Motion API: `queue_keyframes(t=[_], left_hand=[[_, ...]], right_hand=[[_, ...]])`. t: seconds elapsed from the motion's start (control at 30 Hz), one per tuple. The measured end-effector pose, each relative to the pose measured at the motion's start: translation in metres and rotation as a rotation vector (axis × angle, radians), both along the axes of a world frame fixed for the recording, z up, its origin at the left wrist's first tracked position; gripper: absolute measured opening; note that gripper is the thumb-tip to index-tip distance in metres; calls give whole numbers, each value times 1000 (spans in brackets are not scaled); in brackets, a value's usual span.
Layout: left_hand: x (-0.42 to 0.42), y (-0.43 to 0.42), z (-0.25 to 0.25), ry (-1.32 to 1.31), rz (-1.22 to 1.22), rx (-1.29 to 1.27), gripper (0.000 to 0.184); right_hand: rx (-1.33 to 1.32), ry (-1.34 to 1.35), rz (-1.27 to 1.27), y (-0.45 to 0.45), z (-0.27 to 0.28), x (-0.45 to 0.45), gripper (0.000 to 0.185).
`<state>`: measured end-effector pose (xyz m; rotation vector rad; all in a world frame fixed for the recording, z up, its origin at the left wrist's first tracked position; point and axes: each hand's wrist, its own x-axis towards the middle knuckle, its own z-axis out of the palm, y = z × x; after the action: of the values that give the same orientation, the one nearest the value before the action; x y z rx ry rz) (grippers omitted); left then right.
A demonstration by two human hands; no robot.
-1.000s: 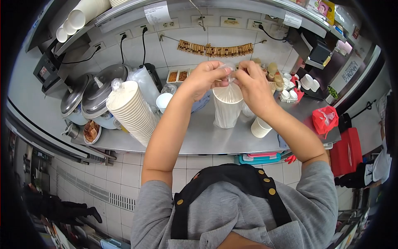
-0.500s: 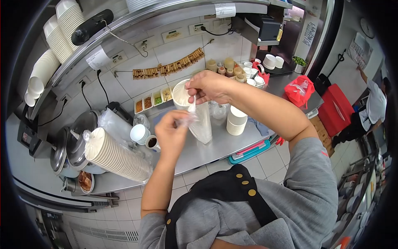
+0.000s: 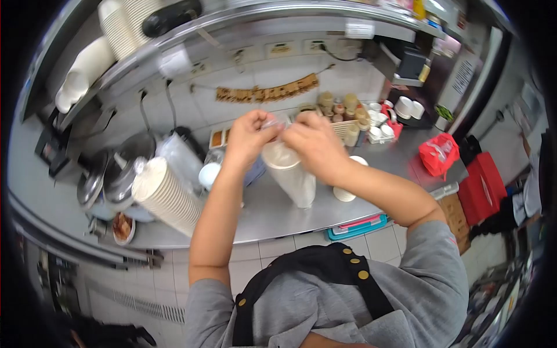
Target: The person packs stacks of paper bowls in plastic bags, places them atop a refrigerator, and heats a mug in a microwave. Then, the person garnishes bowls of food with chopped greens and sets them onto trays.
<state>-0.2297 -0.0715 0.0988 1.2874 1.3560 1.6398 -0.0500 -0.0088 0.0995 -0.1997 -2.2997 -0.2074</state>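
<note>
Both hands meet over the steel counter at the gathered top of a clear plastic bag. Inside the bag (image 3: 295,184) is a white tall container or stack of cups with its round rim just below the fingers. My left hand (image 3: 253,137) pinches the bag's top from the left. From the other side, my right hand (image 3: 313,143) has its fingers closed on the same plastic. Behind my right forearm, a short stack of white cups (image 3: 344,193) stands partly hidden. A tall bagged stack of paper cups (image 3: 168,194) leans at the left.
Lidded metal pots (image 3: 132,168) stand on the left of the counter (image 3: 261,217). Sauce bottles (image 3: 350,104) and a red bag (image 3: 439,154) are at the right. A shelf (image 3: 243,26) runs overhead. A person in white (image 3: 531,188) is at far right.
Since half a second ago, my left hand has risen to the bag's top and my right hand has come beside it. The camera view has shifted and turned.
</note>
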Motion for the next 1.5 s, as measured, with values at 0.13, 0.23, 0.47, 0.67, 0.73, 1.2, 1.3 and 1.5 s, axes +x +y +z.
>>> queue_keyframes(t=[0.13,0.23,0.47,0.67,0.73,1.2,1.3,1.5], left_hand=[[-3,-9,15,-149,-329,-79,31],[-5,-10,16,-126,-358,-142,32],[2,19,13,211,-124,-147,21],[6,29,-3,165,-18,48,9],[22,24,-7,256,127,59,9],[62,22,-27,409,296,182,38],[73,28,-31,349,338,260,39],[76,35,-35,334,385,310,41]], right_hand=[[-135,202,19,6,-22,-7,18],[-251,351,30,9,-37,-12,18],[-337,596,67,-3,-44,-7,14],[-531,615,52,3,-53,-5,16],[-567,653,68,3,-54,-5,16],[-1101,374,199,29,-35,15,14],[-1075,409,137,30,-32,18,13],[-1011,476,226,40,-43,9,10]])
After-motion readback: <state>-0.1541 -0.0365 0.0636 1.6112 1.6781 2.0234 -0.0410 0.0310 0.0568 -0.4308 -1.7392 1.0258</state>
